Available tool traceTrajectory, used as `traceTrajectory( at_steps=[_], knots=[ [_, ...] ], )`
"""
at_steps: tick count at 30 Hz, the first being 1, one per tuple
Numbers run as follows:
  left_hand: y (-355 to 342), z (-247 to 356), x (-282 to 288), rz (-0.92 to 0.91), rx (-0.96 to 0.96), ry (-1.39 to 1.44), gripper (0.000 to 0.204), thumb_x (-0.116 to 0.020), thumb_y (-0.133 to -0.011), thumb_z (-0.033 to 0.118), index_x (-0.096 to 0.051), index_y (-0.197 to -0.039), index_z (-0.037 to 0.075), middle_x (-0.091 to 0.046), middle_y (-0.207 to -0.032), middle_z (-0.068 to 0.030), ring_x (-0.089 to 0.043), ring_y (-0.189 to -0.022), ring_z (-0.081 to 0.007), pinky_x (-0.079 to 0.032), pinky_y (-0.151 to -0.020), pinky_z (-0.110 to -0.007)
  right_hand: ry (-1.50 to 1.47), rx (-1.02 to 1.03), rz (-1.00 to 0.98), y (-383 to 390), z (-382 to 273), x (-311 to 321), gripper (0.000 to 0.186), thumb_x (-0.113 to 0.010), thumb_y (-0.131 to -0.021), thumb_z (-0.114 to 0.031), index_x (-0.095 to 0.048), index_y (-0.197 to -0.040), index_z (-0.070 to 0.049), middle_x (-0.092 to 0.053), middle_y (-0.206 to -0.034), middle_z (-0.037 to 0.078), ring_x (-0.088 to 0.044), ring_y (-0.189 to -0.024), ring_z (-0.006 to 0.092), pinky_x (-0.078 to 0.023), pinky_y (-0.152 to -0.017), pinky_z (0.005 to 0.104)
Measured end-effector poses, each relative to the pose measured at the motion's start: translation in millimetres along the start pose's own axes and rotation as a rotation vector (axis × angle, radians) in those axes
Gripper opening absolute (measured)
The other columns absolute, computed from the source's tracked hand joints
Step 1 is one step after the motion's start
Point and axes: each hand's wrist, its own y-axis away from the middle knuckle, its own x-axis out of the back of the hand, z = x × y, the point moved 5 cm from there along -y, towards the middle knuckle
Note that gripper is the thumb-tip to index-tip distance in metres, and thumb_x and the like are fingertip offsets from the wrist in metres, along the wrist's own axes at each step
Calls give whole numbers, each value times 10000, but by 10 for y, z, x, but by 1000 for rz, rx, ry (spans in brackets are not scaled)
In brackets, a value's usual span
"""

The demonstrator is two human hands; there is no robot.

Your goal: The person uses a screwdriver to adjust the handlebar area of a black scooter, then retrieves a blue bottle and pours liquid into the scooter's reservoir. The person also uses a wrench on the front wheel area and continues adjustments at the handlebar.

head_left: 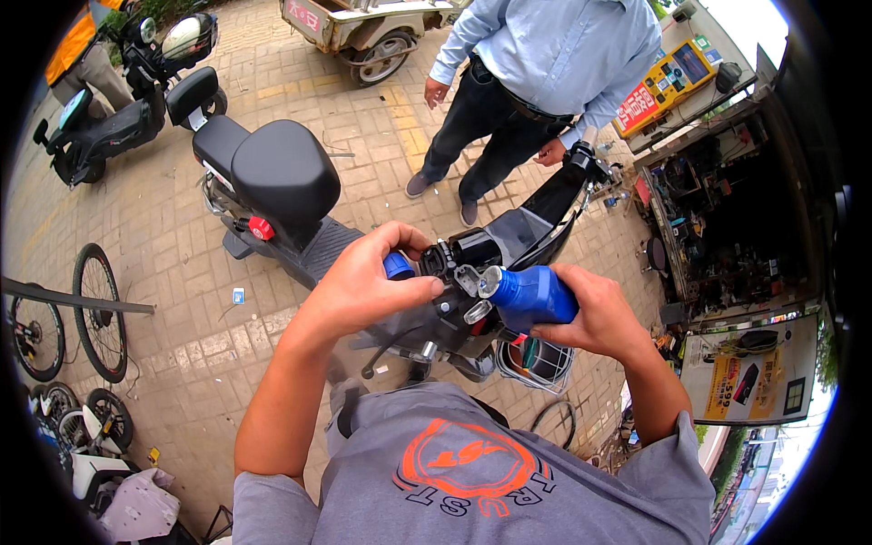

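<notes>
My right hand (590,313) is wrapped round a blue plastic bottle (538,300), which lies tipped with its pale, uncapped mouth toward the left. Whether liquid is leaving the mouth cannot be made out. In my left hand (368,282), thumb and fingers close on a blue bottle cap (398,266). Both hands are over the handlebar area of a black electric scooter (472,247), with the bottle's mouth close to its dark and metal parts. The scooter's black seat (286,170) is on the left, beyond my left hand.
A person in a light blue shirt (563,54) stands just beyond the scooter. Another black scooter (118,127) is parked far left, near a cart (363,27). Bicycle wheels (100,313) stand at left. A cluttered stall (718,218) lines the right; a wire basket (536,363) hangs below the bottle.
</notes>
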Motion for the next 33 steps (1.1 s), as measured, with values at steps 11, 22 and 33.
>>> traceTrajectory(
  at_steps=[11,22,33],
  knots=[
    [2,-13,-10,15,-1,1,521,-831,-700,212,-601,-1101,-28,-566,-969,-40,-528,-910,-124,-456,-822,-281,-5,15,44,26,38,-51,664,-875,-597,-284,-591,-1138,-25,-663,-1006,179,-659,-907,359,-531,-794,410],
    [0,15,-37,27,22,-12,484,-800,-702,199,-601,-1079,-29,-593,-962,-68,-554,-894,-128,-471,-810,-286,-277,-36,168,76,210,-311,663,-885,-612,-280,-587,-1145,-21,-660,-987,157,-670,-899,315,-530,-813,369],
    [-44,63,-100,69,140,-82,496,-826,-690,173,-587,-1090,-2,-563,-964,-27,-529,-895,-104,-455,-779,-255,-802,-89,293,415,523,-791,791,-956,-554,-191,-535,-1209,-49,-631,-1134,94,-627,-1037,207,-500,-903,348]
  ],
)
